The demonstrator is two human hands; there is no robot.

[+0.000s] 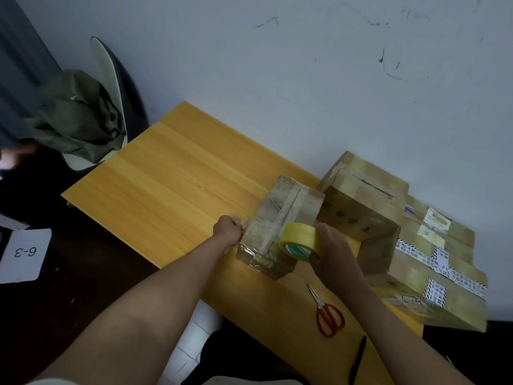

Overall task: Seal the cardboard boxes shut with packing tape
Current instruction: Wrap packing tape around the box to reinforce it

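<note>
A small cardboard box (280, 215) wrapped in shiny clear tape lies on the yellow wooden table (166, 184). My left hand (229, 229) is curled against the box's left side near its front corner. My right hand (333, 251) grips a yellowish roll of packing tape (301, 237) held over the box's right front part. A medium taped box (363, 201) stands just behind and to the right. A large flat box (435, 262) with white printed tape and labels lies at the far right.
Red-handled scissors (327, 312) lie on the table near my right forearm, a black pen (358, 359) closer to me. A chair (111, 107) with green cloth (77, 115) stands left of the table. A white card marked 6-3 (23, 254) lies on the dark floor.
</note>
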